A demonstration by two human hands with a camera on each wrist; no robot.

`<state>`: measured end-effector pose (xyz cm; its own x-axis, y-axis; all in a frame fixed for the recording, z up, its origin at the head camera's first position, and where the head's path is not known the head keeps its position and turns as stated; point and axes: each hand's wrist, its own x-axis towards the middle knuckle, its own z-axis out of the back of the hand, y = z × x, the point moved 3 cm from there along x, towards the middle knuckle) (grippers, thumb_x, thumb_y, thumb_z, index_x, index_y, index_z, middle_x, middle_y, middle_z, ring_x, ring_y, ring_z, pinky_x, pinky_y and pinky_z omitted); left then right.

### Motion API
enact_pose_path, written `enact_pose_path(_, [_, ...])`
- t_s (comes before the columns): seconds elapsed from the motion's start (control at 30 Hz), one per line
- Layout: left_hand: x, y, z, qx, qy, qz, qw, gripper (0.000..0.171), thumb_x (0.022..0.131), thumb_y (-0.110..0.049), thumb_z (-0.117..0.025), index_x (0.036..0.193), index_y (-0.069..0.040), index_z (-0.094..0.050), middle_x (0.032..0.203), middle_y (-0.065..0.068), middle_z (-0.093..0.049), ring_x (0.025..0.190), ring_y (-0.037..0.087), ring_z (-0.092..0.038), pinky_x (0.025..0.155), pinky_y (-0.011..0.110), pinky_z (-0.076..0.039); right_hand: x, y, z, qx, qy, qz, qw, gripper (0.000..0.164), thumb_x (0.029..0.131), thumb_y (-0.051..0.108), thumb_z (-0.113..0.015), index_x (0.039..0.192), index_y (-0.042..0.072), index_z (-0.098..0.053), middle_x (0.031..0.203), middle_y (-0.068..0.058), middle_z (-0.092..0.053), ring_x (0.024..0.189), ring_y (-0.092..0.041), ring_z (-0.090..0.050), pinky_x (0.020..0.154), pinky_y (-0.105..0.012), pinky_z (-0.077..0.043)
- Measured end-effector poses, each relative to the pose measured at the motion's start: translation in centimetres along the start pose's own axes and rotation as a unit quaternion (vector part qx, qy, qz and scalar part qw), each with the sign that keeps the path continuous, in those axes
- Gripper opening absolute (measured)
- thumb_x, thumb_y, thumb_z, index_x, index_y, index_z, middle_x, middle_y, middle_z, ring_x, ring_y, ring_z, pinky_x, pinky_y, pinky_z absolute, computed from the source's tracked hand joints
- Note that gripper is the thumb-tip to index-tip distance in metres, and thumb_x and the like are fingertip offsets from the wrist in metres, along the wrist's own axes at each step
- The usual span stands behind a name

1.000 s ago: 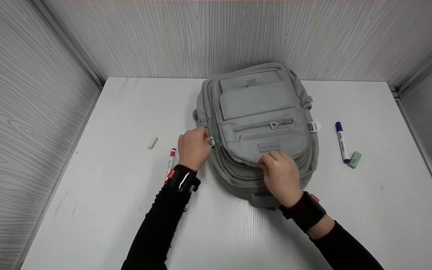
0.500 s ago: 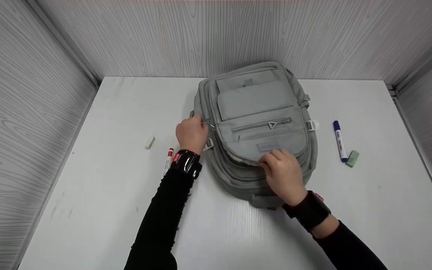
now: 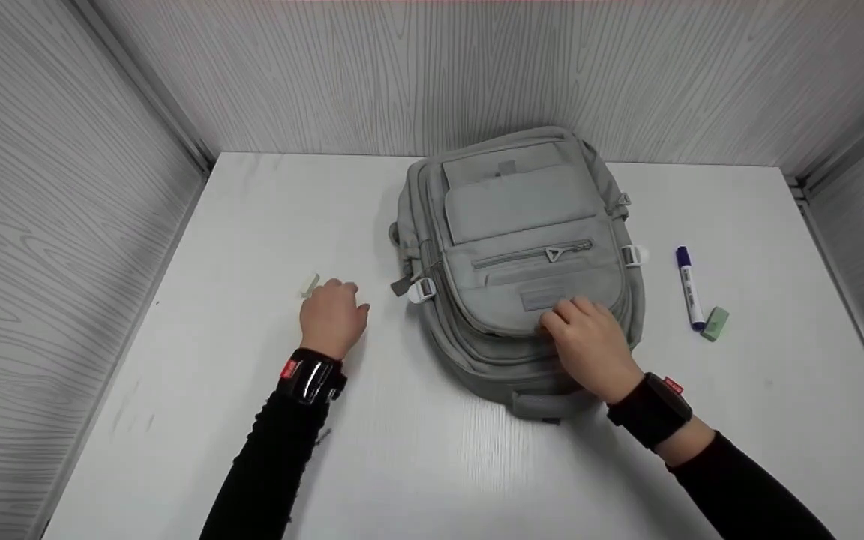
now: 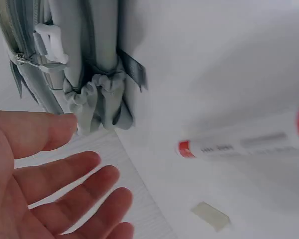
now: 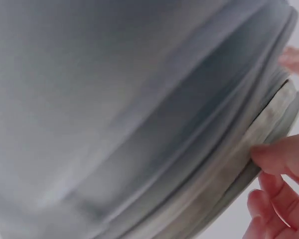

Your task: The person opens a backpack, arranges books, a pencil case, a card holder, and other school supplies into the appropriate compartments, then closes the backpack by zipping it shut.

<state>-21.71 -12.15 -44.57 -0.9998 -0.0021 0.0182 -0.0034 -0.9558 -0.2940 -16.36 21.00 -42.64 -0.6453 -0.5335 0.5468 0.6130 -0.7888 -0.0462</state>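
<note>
A grey backpack (image 3: 522, 202) lies with its front up on the white table. My right hand (image 3: 582, 341) pinches the loose lower edge of its front pocket; in the right wrist view thumb and fingers hold the pale-lined edge (image 5: 271, 112). My left hand (image 3: 333, 319) is off the bag to its left, palm bare and fingers spread in the left wrist view. A zipper pull (image 4: 21, 59) hangs at the bag's side, near a white buckle (image 3: 422, 290). Close to the left hand are a red-capped marker (image 4: 239, 142), hidden under the hand in the head view, and a pale eraser (image 4: 211, 215).
Right of the backpack lie a blue marker (image 3: 690, 289) and a green eraser (image 3: 715, 324), side by side. Grey wood-grain panels (image 3: 372, 75) wall the table (image 3: 432, 480) at the back and both sides.
My left hand slid up the bag's left side with the zipper pull, then let go and moved left and down towards the red marker. The right hand keeps its pinch on the pocket edge.
</note>
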Motion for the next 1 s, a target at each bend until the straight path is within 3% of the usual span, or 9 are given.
enact_pose_path(0.1, [-1.8, 1.4, -0.7, 0.025, 0.042, 0.035, 0.9982, 0.03, 0.089, -0.024, -0.072, 0.096, 0.006, -0.07, 0.091, 0.022, -0.067, 0.085, 0.039, -0.066, 0.068, 0.05, -0.055, -0.6, -1.4, 0.4, -0.002, 0.011, -0.017, 1.0, 0.011, 0.082, -0.006, -0.07, 0.084, 0.004, -0.065, 0.078, -0.011, -0.063, 0.073, -0.029, -0.058, 0.059, -0.04, -0.047])
enact_pose_path(0.23, [-3.9, 2.6, -1.8, 0.021, 0.098, 0.075, 0.9921, 0.036, 0.089, -0.028, -0.072, 0.091, 0.006, -0.065, 0.081, 0.017, -0.062, 0.072, 0.029, -0.062, 0.057, 0.041, -0.051, -1.3, -3.1, 1.0, 0.001, 0.026, -0.042, 0.999, 0.013, 0.079, -0.005, -0.074, 0.086, 0.003, -0.065, 0.081, -0.013, -0.065, 0.076, -0.032, -0.059, 0.061, -0.042, -0.048])
enact_pose_path(0.43, [-6.0, 3.2, -2.8, 0.013, 0.133, 0.09, 0.987, 0.027, 0.087, -0.02, -0.073, 0.086, 0.006, -0.065, 0.073, 0.015, -0.063, 0.063, 0.025, -0.063, 0.05, 0.037, -0.051, -2.2, -5.2, 1.4, -0.011, 0.033, -0.062, 0.997, 0.017, 0.076, -0.003, -0.077, 0.087, 0.003, -0.065, 0.085, -0.014, -0.067, 0.078, -0.034, -0.058, 0.061, -0.042, -0.043])
enact_pose_path(0.6, [-6.6, 3.5, -3.2, 0.01, 0.12, 0.095, 0.9881, 0.017, 0.089, -0.01, -0.067, 0.087, 0.007, -0.065, 0.076, 0.019, -0.067, 0.065, 0.028, -0.067, 0.053, 0.042, -0.055, -2.3, -6.3, 1.5, -0.001, 0.024, -0.057, 0.998, 0.018, 0.075, -0.003, -0.078, 0.086, 0.003, -0.065, 0.084, -0.013, -0.068, 0.078, -0.034, -0.06, 0.061, -0.043, -0.043])
enact_pose_path(0.73, [-6.9, 3.6, -3.0, -0.003, 0.097, 0.097, 0.9906, 0.011, 0.092, -0.005, -0.06, 0.087, 0.006, -0.061, 0.074, 0.021, -0.066, 0.062, 0.03, -0.067, 0.051, 0.043, -0.055, -1.6, -6.6, 2.1, 0.026, -0.012, -0.071, 0.997, 0.015, 0.076, -0.006, -0.075, 0.085, 0.001, -0.064, 0.08, -0.014, -0.067, 0.075, -0.033, -0.06, 0.061, -0.043, -0.047])
enact_pose_path(0.83, [-7.5, 3.3, -2.3, -0.029, 0.078, 0.086, 0.9928, 0.01, 0.094, -0.005, -0.057, 0.09, 0.005, -0.057, 0.073, 0.021, -0.066, 0.059, 0.03, -0.065, 0.047, 0.042, -0.052, -0.5, -6.8, 3.0, 0.05, -0.051, -0.108, 0.992, 0.014, 0.078, -0.008, -0.072, 0.084, 0.0, -0.063, 0.078, -0.016, -0.065, 0.072, -0.034, -0.06, 0.061, -0.045, -0.05])
enact_pose_path(1.0, [-8.8, 1.5, 0.2, -0.118, 0.047, 0.045, 0.9908, 0.011, 0.097, -0.008, -0.059, 0.096, 0.004, -0.058, 0.072, 0.016, -0.064, 0.055, 0.019, -0.053, 0.047, 0.028, -0.042, 2.0, -7.1, 4.5, 0.064, -0.104, -0.159, 0.98, 0.008, 0.081, -0.006, -0.069, 0.082, -0.002, -0.062, 0.074, -0.018, -0.064, 0.066, -0.035, -0.06, 0.058, -0.048, -0.048])
